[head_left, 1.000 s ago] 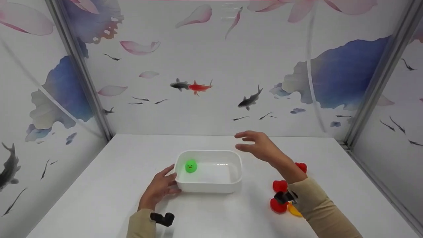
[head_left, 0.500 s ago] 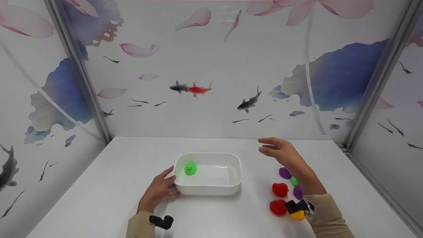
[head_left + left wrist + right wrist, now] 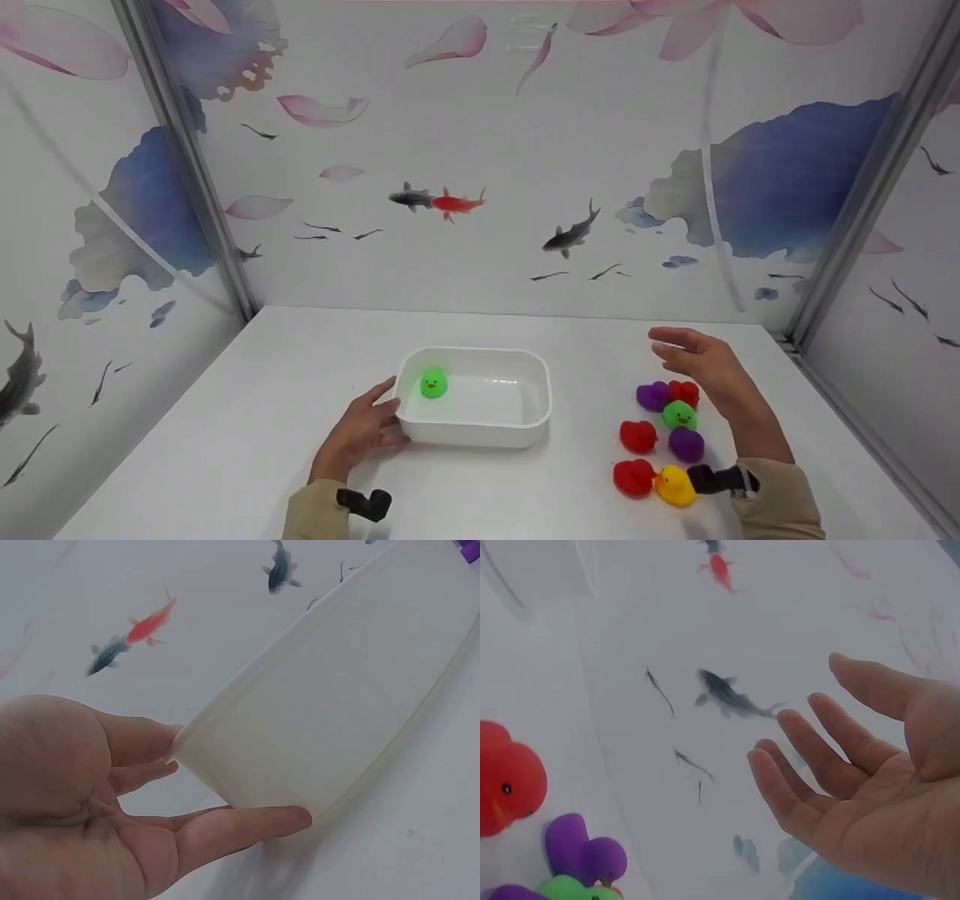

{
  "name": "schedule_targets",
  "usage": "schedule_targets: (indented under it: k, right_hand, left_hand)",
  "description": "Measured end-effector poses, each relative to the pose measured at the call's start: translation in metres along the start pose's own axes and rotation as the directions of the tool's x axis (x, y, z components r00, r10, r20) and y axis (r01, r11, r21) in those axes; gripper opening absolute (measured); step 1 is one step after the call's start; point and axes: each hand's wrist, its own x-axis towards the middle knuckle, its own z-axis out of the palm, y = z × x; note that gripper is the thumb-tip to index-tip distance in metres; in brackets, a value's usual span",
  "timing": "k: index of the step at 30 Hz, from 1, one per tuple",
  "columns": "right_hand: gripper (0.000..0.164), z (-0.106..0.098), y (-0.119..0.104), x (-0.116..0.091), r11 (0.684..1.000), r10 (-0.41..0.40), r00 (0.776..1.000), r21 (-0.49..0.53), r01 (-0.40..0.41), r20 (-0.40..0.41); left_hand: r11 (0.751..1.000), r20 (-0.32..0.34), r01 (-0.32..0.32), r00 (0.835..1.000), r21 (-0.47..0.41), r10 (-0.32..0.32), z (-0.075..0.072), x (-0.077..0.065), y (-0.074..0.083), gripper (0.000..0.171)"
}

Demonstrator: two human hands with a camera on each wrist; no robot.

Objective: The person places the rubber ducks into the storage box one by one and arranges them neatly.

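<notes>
A white rectangular tub (image 3: 474, 435) stands mid-table, with one green rubber duck (image 3: 433, 383) inside at its left end. My left hand (image 3: 361, 431) rests against the tub's left side, its fingers fairly straight. In the left wrist view its fingertips touch the tub's rim, and a lower digit lies along the wall. My right hand (image 3: 709, 367) is in the air at the back right, fingers apart and loosely bent, holding nothing. Below and left of it are rubber ducks: purple (image 3: 652, 396), red (image 3: 683, 394), another green (image 3: 680, 415), a second purple (image 3: 686, 445).
Nearer the front right lie two more red ducks, one red duck (image 3: 637, 436) behind the other red duck (image 3: 634, 478). A yellow duck (image 3: 676, 486) sits beside the front one. White panels printed with fish and petals enclose the white table (image 3: 247, 420) at the back and sides.
My right hand has moved rightward, away from above the tub to beyond the ducks, uncovering several of them. The left hand, the tub and the green duck inside have stayed put.
</notes>
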Motion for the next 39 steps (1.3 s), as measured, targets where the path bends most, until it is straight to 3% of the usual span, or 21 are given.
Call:
schedule_targets:
  k: [10,19,26,30,39]
  right_hand:
    - [0.077,-0.017,0.036,0.008,0.996,0.076,0.994,0.057,-0.072,-0.073]
    - [0.070,-0.017,0.065,0.014,0.979,0.205,0.970,0.016,-0.205,-0.134]
    - [0.070,-0.015,0.082,0.020,0.979,0.201,0.974,-0.001,-0.202,-0.107]
    - [0.071,-0.016,0.089,0.021,0.971,0.241,0.967,0.033,-0.239,-0.080]
    - [0.077,-0.017,0.113,0.019,0.955,0.280,0.959,0.093,-0.282,0.034]
  left_hand:
    - [1.000,0.017,-0.005,1.000,0.008,0.005,-0.003,-0.001,-0.003,0.057]
    - [1.000,0.015,-0.002,1.000,0.010,0.002,-0.005,-0.002,-0.001,0.057]
    - [1.000,0.019,-0.008,1.000,-0.004,0.008,-0.007,-0.003,-0.002,0.058]
    - [1.000,0.021,-0.006,1.000,-0.002,0.006,-0.006,-0.002,-0.002,0.058]
    - [1.000,0.020,-0.002,1.000,-0.003,0.002,-0.002,-0.002,-0.002,0.057]
